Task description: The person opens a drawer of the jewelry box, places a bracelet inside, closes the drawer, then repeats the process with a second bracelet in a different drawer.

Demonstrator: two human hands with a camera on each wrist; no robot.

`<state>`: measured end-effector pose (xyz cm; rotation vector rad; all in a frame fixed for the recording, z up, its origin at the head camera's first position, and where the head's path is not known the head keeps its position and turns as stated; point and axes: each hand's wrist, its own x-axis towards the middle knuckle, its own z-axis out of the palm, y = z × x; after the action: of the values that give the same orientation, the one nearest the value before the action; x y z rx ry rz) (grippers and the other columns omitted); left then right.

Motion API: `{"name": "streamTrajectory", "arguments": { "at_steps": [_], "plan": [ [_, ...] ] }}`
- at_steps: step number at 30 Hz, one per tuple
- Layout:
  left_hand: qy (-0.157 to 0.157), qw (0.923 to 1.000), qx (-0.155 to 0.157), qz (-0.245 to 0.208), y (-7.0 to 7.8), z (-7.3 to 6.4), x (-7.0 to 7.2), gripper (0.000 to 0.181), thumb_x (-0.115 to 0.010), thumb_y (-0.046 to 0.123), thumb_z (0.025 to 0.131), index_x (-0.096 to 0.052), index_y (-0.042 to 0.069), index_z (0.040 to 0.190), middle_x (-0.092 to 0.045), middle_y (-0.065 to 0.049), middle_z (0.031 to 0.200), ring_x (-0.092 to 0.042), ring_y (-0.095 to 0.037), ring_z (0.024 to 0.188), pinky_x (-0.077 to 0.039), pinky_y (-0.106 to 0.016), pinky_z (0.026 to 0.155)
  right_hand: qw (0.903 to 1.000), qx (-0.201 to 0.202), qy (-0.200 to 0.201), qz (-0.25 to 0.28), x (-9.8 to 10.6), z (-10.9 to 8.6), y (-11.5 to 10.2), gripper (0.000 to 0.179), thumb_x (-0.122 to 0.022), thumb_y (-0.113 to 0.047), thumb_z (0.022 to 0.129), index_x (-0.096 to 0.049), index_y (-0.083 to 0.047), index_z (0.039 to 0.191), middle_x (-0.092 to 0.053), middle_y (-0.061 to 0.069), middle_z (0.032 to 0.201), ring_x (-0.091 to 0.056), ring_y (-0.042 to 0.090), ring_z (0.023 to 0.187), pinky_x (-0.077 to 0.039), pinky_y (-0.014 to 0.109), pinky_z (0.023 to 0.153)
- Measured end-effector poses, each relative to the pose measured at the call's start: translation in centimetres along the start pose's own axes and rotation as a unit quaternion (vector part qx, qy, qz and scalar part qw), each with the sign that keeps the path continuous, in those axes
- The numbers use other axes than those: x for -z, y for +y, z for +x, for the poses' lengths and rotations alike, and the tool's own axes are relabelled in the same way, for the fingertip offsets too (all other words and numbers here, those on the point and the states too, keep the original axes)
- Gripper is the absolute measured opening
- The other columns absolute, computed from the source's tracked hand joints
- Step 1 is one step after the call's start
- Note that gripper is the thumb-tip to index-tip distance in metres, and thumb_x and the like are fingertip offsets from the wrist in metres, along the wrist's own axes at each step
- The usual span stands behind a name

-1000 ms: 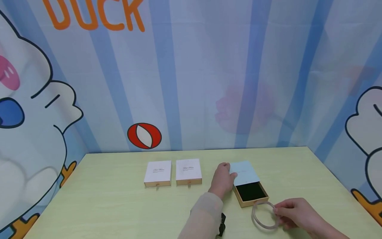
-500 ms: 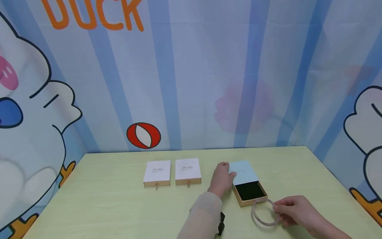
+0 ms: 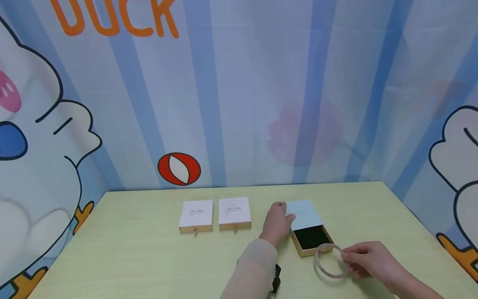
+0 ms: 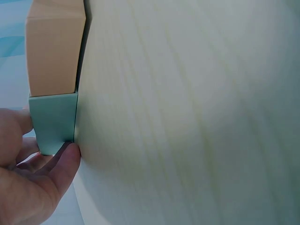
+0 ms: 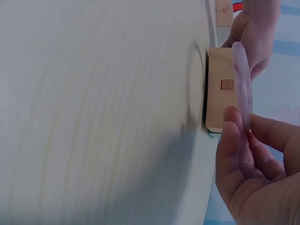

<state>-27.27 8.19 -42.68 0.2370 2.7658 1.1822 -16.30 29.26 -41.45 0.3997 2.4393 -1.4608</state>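
A pale blue box sleeve (image 3: 304,214) covers the back of a gold-brown drawer (image 3: 312,241) with a dark lining, slid partway out toward the front. My left hand (image 3: 275,223) grips the sleeve's left and rear edges; in the left wrist view its fingers (image 4: 65,168) bend round the sleeve's end. In front of the drawer, my right hand (image 3: 371,261) pinches a translucent pale lilac bangle (image 3: 331,261) between thumb and fingers. The right wrist view shows the bangle (image 5: 242,84) edge-on, before the drawer's front with its small pull tab (image 5: 227,84).
Two white-topped boxes (image 3: 196,213) with gold-brown sides and front tabs lie side by side to the left on the pale wooden table (image 3: 149,257). A blue striped curtain (image 3: 246,104) with cartoon figures rises behind the table's back edge.
My right hand has raised the bangle slightly and brought it a little toward the drawer's front edge. The left hand keeps its hold on the sleeve.
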Motion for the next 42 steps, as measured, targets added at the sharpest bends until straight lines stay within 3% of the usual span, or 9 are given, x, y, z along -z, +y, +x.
{"name": "streamTrajectory", "arguments": {
  "at_steps": [42],
  "plan": [
    [0.0,1.0,-0.002,0.004,-0.03,0.06,-0.01,0.053,-0.054,0.026,0.096,-0.04,0.003,0.142,-0.038,-0.009,0.149,-0.038,-0.024,0.137,-0.035,-0.038,0.111,0.9994,0.001,-0.006,0.034,0.41,0.14,0.18,0.03,-0.063,-0.014,0.09,-0.065,0.01,0.108,-0.069,0.005,0.074,-0.063,0.013,0.064,-0.057,0.029,0.059]
  ]
}}
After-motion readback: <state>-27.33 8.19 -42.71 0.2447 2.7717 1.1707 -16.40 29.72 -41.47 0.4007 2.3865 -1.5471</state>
